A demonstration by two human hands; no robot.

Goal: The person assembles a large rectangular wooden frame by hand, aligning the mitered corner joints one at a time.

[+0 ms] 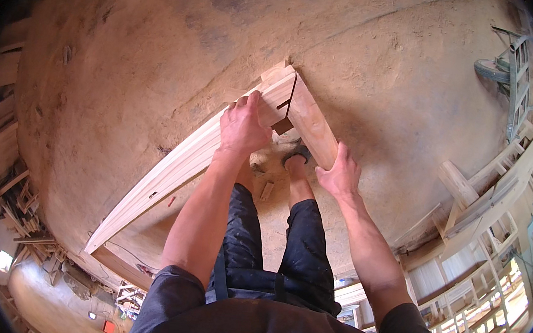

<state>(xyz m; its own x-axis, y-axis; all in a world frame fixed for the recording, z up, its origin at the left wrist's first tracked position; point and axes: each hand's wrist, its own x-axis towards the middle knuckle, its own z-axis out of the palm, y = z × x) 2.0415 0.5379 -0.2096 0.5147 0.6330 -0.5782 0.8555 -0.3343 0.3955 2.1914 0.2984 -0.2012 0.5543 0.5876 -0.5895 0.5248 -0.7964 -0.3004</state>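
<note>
I look straight down at a corner of a pale wooden frame (298, 99) standing above a dusty floor. My left hand (243, 124) grips the long moulded rail (170, 170), which runs down to the left. Wrapped around the lower end of the short cross piece (313, 129) is my right hand (341, 172). A dark gap shows at the joint between the two pieces. My feet in sandals stand just below the corner.
The sawdust-covered floor (162, 47) fills most of the view. Small wood offcuts (267, 191) lie by my feet. Stacked wooden frames and rails (487, 207) stand at the right, a machine (507, 68) at the upper right, and timber scraps (19, 207) at the left.
</note>
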